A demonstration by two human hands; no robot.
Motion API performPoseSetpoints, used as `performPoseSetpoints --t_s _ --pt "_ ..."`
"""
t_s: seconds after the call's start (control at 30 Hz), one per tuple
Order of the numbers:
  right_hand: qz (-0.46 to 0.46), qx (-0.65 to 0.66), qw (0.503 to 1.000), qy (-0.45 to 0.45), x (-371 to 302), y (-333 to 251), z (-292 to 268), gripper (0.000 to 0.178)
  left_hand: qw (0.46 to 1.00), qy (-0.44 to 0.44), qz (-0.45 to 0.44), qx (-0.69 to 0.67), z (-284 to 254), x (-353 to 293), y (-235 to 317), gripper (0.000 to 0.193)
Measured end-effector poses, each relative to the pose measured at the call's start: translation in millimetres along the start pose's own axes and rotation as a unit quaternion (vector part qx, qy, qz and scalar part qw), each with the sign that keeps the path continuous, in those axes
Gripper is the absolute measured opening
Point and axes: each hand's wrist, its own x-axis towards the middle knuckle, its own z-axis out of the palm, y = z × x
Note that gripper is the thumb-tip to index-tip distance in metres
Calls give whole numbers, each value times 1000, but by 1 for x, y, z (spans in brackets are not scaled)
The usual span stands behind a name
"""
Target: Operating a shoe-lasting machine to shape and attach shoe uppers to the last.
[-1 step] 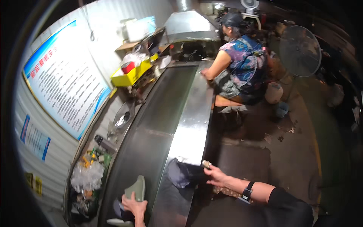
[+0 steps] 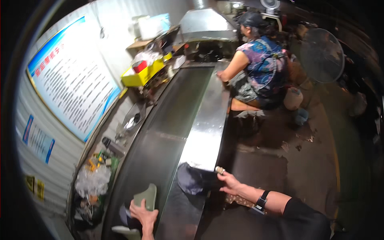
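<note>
My left hand (image 2: pixel 144 215) is closed round an olive-green shoe (image 2: pixel 147 197) over the dark belt at the near left. Just under that hand sit a dark blue-grey piece (image 2: pixel 123 215), partly hidden, and another pale green shoe (image 2: pixel 125 230). My right hand (image 2: pixel 230 183) grips the right end of a dark, rounded, shoe-like piece (image 2: pixel 189 179), whose exact kind I cannot make out. That piece is above the shiny metal ledge (image 2: pixel 204 132) along the belt's right side. A pale wrap covers one fingertip of my right hand.
The dark belt (image 2: pixel 160 138) runs away to a metal hood (image 2: pixel 208 24). A seated co-worker (image 2: pixel 260 68) is at the ledge's far right. Left of the belt are a yellow box (image 2: pixel 138 80), a grey flask (image 2: pixel 113 146) and clear plastic bags (image 2: pixel 93 180). A round fan (image 2: pixel 322 55) stands far right.
The whole view has shifted slightly. Both hands keep their grips; the green shoe and the dark piece have moved only a little.
</note>
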Motion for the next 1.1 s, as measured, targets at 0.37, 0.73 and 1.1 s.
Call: performPoseSetpoints --t_s 0.37,0.73,1.1 --pt "58 125 989 -60 15 -11 30 36 950 145 277 -11 86 -118 149 51" --pt "-469 -584 614 -250 -52 -30 59 67 407 -123 -478 -769 42 -34 70 56" --pt "-347 -445 773 -291 -5 109 8 137 756 59 -495 -423 121 -22 44 29"
